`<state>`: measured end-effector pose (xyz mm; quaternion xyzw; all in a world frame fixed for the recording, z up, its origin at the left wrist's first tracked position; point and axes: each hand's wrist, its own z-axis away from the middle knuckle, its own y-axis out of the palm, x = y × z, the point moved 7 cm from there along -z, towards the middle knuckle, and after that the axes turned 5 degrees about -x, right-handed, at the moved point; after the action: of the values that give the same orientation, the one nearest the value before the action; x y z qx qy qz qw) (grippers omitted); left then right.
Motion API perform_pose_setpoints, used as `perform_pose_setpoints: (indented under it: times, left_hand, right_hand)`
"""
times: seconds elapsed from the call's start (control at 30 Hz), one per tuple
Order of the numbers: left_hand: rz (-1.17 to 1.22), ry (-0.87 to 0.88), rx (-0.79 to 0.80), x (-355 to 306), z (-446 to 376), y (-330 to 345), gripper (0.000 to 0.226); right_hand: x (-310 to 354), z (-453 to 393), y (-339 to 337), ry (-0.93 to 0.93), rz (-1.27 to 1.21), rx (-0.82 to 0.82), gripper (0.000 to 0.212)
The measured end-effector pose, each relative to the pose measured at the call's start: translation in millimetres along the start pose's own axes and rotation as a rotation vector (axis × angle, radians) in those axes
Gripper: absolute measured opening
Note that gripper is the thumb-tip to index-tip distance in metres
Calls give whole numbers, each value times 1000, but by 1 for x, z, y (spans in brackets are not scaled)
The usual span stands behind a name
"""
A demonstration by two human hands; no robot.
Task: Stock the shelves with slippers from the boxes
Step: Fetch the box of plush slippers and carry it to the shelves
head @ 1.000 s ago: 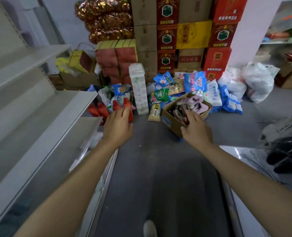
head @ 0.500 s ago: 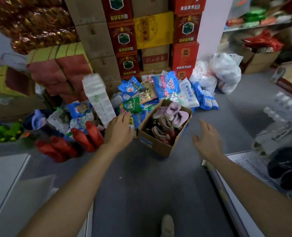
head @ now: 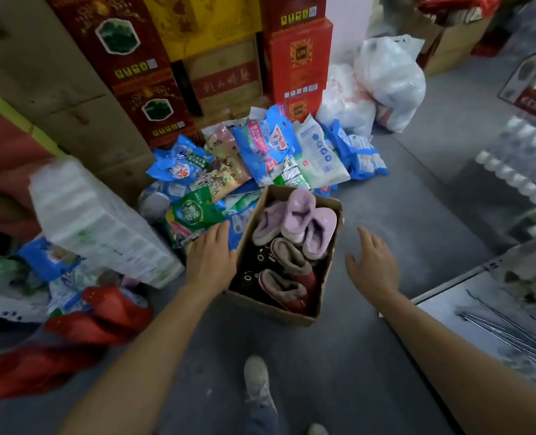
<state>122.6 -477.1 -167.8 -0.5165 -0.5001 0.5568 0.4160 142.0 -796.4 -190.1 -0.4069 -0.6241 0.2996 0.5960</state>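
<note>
The wall of stacked cartons (head: 222, 58) fills the top of the frame, and a heap of blue and green packets (head: 254, 158) spills across the grey floor (head: 417, 215) below it. At centre sits your open cardboard box (head: 329, 262), its near end toward you, packed with slippers (head: 295, 243): lilac pairs at the far end, brown and dark red ones nearer.

Your left hand (head: 211, 262) lies flat at the box's left wall, fingers straight, gripping nothing; whether it actually touches the cardboard is hard to tell. Your right hand (head: 374, 265) hovers spread and empty just beside the right wall, apart from it.

The step looks like taking the box by both sides. Bring your right palm in square against the wall opposite your left, low rather than at the rim, since thin cardboard may buckle there. Press evenly and lift level so the loose slippers don't tip out. Mind your foot (head: 255, 378) below the box.
</note>
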Motion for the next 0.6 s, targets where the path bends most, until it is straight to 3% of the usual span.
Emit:
perform_pose_setpoints:
  times: [0.3, 0.6]
  left_hand:
    - [53, 54, 147, 43, -146, 150, 64]
    - [143, -31, 181, 72, -184, 319, 69]
  right_hand:
    - [-56, -72, 149, 283, 16, 75, 64]
    - [-144, -66, 281, 511, 20, 144, 71]
